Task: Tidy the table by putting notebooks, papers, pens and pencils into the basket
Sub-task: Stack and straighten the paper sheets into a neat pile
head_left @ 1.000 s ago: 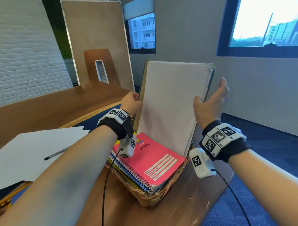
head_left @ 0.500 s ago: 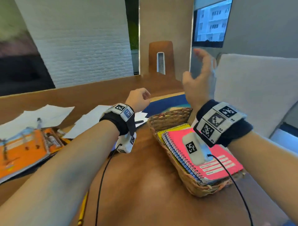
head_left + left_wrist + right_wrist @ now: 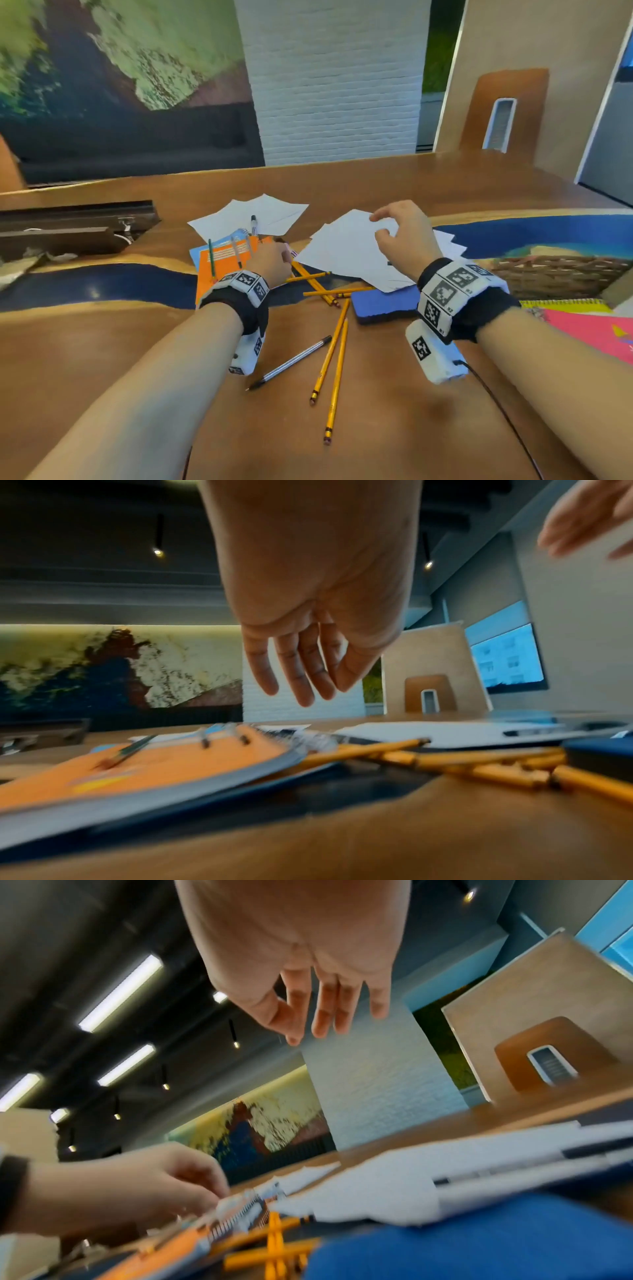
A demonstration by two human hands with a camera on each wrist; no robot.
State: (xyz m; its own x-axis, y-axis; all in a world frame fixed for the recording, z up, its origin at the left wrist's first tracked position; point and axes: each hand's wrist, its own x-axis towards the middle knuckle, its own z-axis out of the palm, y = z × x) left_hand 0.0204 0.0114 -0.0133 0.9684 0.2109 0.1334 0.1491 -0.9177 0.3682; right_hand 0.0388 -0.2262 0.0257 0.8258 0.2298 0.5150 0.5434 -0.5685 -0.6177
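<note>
My left hand (image 3: 275, 262) hovers over the right edge of an orange spiral notebook (image 3: 224, 262), which has pens lying on it. In the left wrist view the left hand (image 3: 301, 691) hangs relaxed and holds nothing. My right hand (image 3: 388, 228) floats just above a loose pile of white papers (image 3: 342, 255), its fingers slack and empty (image 3: 329, 1026). Several yellow pencils (image 3: 334, 370) and a pen (image 3: 291, 359) lie on the wood in front of me. The wicker basket (image 3: 561, 274) stands at the far right, with a pink notebook (image 3: 596, 334) and a yellow one in it.
A blue block (image 3: 383, 305) lies beside the papers, under my right wrist. More white sheets (image 3: 255, 214) with a marker on them lie behind the orange notebook. A dark recessed tray (image 3: 75, 222) sits in the table at the left.
Both hands let go of the paper stack at the basket and swung left. The left hand now hovers over the orange notebook, the right over the loose papers.
</note>
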